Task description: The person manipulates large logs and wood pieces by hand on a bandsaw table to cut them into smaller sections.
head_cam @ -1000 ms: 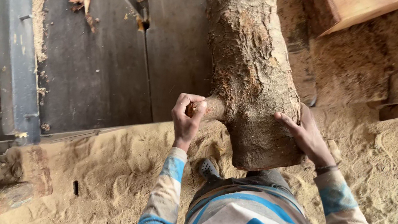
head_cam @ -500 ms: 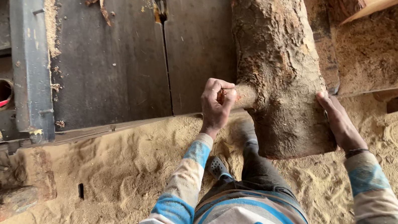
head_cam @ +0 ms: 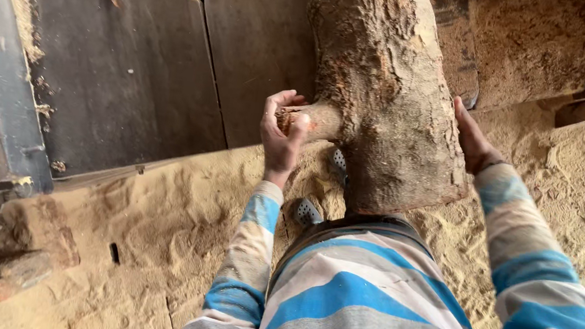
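Sawdust-covered floor (head_cam: 147,258) below a dark metal saw table (head_cam: 133,70), thick bark-covered log (head_cam: 384,86) lying on the table edge, left hand (head_cam: 283,130) closed around its short branch stub (head_cam: 313,119), right hand (head_cam: 470,138) flat, fingers spread against the log's side, striped sleeves.

Left hand (head_cam: 283,132) curled in a grip, right hand (head_cam: 473,138) pressed flat.

A big rough brown tree log (head_cam: 384,86) lies on the flat dark grey metal table (head_cam: 133,70), and soft yellow sawdust (head_cam: 149,244) covers the floor below it all around.
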